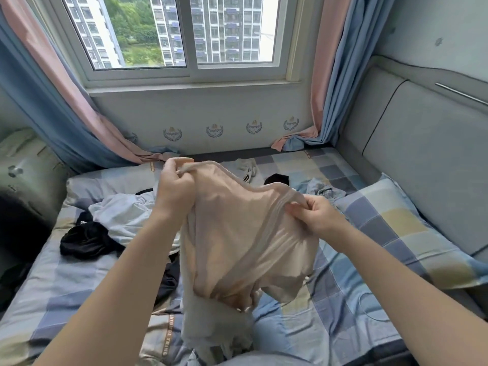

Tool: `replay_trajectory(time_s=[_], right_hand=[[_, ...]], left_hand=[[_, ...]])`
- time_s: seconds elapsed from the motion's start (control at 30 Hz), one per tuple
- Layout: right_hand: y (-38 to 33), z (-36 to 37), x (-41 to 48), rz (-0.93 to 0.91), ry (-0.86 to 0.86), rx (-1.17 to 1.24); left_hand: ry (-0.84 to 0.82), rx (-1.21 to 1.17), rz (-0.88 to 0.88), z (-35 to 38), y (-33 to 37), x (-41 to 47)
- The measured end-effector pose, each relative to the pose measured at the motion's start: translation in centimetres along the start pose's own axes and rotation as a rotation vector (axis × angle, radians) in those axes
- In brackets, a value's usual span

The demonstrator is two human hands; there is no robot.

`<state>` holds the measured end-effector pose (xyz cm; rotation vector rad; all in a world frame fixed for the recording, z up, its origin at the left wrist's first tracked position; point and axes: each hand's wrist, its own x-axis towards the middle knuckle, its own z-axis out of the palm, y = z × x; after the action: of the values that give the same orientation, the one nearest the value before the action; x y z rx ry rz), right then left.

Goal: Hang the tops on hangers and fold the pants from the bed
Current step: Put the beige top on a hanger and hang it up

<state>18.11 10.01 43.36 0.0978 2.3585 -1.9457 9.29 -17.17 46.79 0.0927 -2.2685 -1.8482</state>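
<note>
Both the left hand (175, 191) and right hand (318, 216) hold a beige garment (245, 233) above the checked bed (343, 299), fingers (298, 208) pinching its edge. Black clothes (84, 241) lie left, a pillow (404, 228) right, window (184, 35) beyond.

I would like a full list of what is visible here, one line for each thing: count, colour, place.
beige top: one, beige, held over the bed
white garment: one, white, on the bed, left
black garment: one, black, left of the white garment
light blue garment: one, light blue, beside the pillow
pillow: one, blue-yellow checked, right side of bed
bed: one, checked sheet, under everything
curtains: two, pink and blue, flanking the window
left hand: one, grips the top's left edge
right hand: one, pinches the top's right edge
</note>
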Motion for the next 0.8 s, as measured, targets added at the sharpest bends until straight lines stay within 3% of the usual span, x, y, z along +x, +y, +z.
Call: replay_trajectory(time_s=[0.2,0.27,0.33,0.57,0.7,0.8], right_hand=[[-4.7,1.6,-0.7,-0.125,-0.063,-0.053],[-5.8,2.0,-0.6,-0.164,-0.074,-0.095],[-6.3,1.9,-0.3,-0.192,-0.062,-0.156],[-4.7,1.3,0.1,-0.149,0.158,-0.226],[-2.6,1.7,-0.5,-0.138,0.260,-0.320],[-1.0,2.9,-1.9,-0.188,0.212,-0.271]], left_hand=[[-0.798,0.107,0.092,2.0,0.1,-5.1],[-0.907,0.063,0.059,3.2,-0.1,-6.8],[-0.916,0.016,0.029,4.0,-0.4,-8.0],[-0.705,0.119,0.056,3.2,-0.9,-7.8],[-0.566,0.035,-0.077,2.9,-0.9,-7.7],[-0.485,-0.138,-0.207,2.5,-0.2,-7.9]])
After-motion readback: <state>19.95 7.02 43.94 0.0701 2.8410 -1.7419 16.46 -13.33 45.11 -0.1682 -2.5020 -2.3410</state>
